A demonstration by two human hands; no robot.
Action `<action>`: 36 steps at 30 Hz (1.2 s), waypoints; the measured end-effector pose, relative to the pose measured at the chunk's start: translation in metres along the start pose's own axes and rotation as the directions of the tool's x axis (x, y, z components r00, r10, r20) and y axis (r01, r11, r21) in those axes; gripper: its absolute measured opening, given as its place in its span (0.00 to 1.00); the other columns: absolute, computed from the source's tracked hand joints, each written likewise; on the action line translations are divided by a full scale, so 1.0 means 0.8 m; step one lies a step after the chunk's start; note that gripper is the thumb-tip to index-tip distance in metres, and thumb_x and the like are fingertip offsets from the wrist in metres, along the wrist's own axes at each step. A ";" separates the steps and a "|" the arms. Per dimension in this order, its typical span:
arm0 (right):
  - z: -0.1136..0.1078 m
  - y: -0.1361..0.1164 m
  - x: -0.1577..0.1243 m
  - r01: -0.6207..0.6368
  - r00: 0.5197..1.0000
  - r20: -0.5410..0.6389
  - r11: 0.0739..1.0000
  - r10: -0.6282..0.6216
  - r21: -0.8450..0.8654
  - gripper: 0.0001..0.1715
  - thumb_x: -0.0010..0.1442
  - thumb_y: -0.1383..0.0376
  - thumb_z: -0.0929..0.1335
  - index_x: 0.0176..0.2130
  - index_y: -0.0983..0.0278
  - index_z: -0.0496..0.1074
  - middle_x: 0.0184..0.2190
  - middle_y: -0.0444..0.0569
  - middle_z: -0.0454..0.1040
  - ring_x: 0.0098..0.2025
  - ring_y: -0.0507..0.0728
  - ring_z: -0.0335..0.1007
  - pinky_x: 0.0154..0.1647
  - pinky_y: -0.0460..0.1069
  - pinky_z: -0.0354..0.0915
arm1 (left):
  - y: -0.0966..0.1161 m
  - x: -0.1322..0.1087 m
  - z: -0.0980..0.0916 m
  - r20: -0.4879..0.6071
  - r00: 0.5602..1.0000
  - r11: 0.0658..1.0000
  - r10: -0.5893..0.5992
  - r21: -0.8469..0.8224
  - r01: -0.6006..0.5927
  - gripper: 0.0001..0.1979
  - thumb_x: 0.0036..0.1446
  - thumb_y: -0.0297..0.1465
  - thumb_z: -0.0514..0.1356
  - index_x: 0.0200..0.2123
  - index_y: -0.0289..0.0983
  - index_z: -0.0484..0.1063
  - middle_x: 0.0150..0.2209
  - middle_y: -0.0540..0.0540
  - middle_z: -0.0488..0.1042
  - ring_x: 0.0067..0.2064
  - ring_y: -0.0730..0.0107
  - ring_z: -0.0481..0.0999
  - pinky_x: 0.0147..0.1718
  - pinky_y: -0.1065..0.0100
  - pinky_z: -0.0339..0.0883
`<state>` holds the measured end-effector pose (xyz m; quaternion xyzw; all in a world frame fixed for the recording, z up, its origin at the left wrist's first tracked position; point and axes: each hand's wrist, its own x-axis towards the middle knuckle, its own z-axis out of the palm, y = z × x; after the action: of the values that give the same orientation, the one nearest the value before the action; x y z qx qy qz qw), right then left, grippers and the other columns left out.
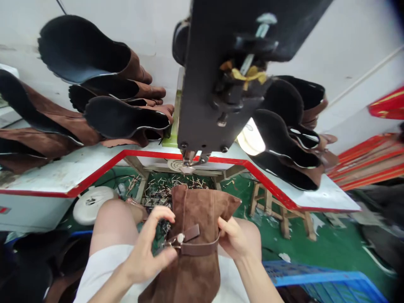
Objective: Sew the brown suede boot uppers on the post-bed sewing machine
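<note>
A brown suede boot shaft (195, 219) with a leather strap and metal buckle rests upright on my lap. My left hand (148, 252) pinches the buckle end of the strap, thumb and fingers curled on it. My right hand (233, 240) grips the right edge of the shaft where the strap wraps round. Just beyond the boot hangs the black sewing machine head (221, 71), its needle foot over the edge of the white table (63, 170) with red trim.
Piles of brown boot uppers with black lining lie on the table at the left (94, 105) and right (290, 134). A blue plastic crate (322, 284) sits at my right. Thread scraps litter the green floor (176, 185). A wooden stool (284, 210) stands under the table.
</note>
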<state>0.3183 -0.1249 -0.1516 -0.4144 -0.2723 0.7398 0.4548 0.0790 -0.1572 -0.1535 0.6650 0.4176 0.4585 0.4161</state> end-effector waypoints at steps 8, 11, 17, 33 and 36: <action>-0.019 -0.004 -0.017 0.102 0.974 -0.206 0.995 -0.099 0.003 0.43 0.43 0.52 0.83 0.56 0.58 0.75 0.44 0.53 0.85 0.52 0.69 0.79 0.58 0.64 0.71 | 0.029 -0.024 0.044 0.205 0.939 0.961 -0.278 0.056 0.272 0.11 0.70 0.33 0.55 0.53 0.46 0.69 0.47 0.48 0.74 0.46 0.65 0.74 0.49 0.67 0.66; -0.025 -0.007 -0.018 0.136 0.950 -0.279 0.990 -0.140 -0.033 0.47 0.40 0.53 0.84 0.57 0.57 0.74 0.42 0.51 0.85 0.52 0.69 0.79 0.57 0.64 0.71 | 0.049 -0.006 0.033 0.242 0.877 0.906 -0.416 0.030 0.422 0.12 0.62 0.34 0.63 0.49 0.43 0.73 0.44 0.49 0.76 0.40 0.67 0.73 0.37 0.71 0.65; -0.033 -0.021 -0.025 0.167 0.942 -0.287 0.985 -0.173 -0.044 0.51 0.36 0.55 0.85 0.57 0.56 0.73 0.39 0.50 0.85 0.46 0.69 0.81 0.53 0.64 0.74 | 0.072 0.017 0.009 0.399 0.771 0.865 -0.496 0.153 0.477 0.07 0.58 0.34 0.67 0.32 0.36 0.76 0.25 0.55 0.68 0.27 0.74 0.60 0.27 0.71 0.52; 0.029 -0.077 -0.017 0.061 0.949 -0.312 0.997 -0.040 0.057 0.23 0.56 0.55 0.78 0.49 0.60 0.78 0.46 0.50 0.85 0.55 0.63 0.79 0.58 0.59 0.73 | -0.009 -0.042 0.006 -0.406 0.858 0.933 -0.315 0.036 0.359 0.18 0.69 0.50 0.52 0.46 0.45 0.75 0.33 0.48 0.75 0.38 0.59 0.75 0.42 0.63 0.69; 0.049 -0.067 -0.009 0.074 0.953 -0.304 0.978 -0.012 0.194 0.23 0.58 0.55 0.77 0.49 0.62 0.76 0.46 0.52 0.84 0.55 0.65 0.79 0.56 0.60 0.74 | -0.017 -0.059 0.064 -0.212 0.906 0.930 -0.366 -0.043 0.365 0.36 0.50 0.69 0.56 0.31 0.42 0.82 0.31 0.42 0.81 0.35 0.51 0.79 0.36 0.59 0.73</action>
<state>0.3101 -0.1090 -0.0870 -0.4678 -0.1320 0.6817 0.5468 0.1151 -0.2064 -0.1904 0.5207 0.5769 0.4427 0.4473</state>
